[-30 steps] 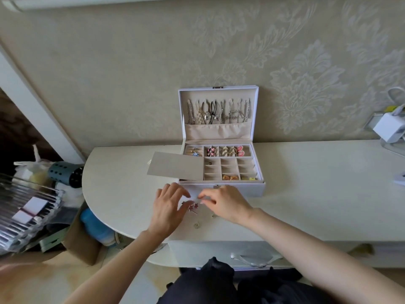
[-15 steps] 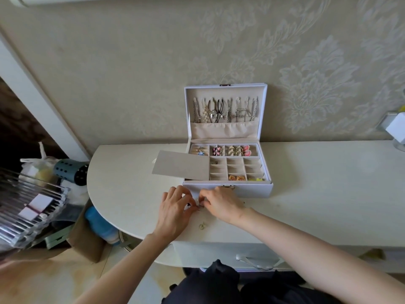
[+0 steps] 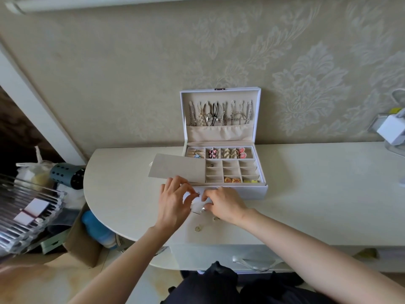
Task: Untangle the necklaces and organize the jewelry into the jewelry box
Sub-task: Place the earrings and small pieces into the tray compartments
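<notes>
Forearms reach in from the near edge over the white table (image 3: 317, 194), which has a ribboned drawer pull (image 3: 254, 262) on its front. Two small gold pieces (image 3: 198, 228) lie loose on the tabletop just near of the hands.

The left hand (image 3: 173, 202) has its thumb and forefinger closed in a narrow pinch on a small silvery piece (image 3: 196, 194), held just above a white card (image 3: 197, 208). The right hand (image 3: 225, 205) is curled close beside it, fingertips bent toward a glint on the card; I cannot tell whether it grips anything. Both hands are right against the near front wall of the jewelry box (image 3: 252, 191).

The box stands open. A beige flap (image 3: 177, 168) covers the left part of its tray and overhangs the left side. Gold earrings (image 3: 232, 179) sit in the near row of compartments and rings (image 3: 228, 152) in the far row. Necklaces (image 3: 219, 113) hang in the upright lid, which stands against the patterned wall.

Far left, off the table, stand a teal holder (image 3: 65, 174) and a clear rack (image 3: 22, 207); far right, a white charger (image 3: 392, 130).
</notes>
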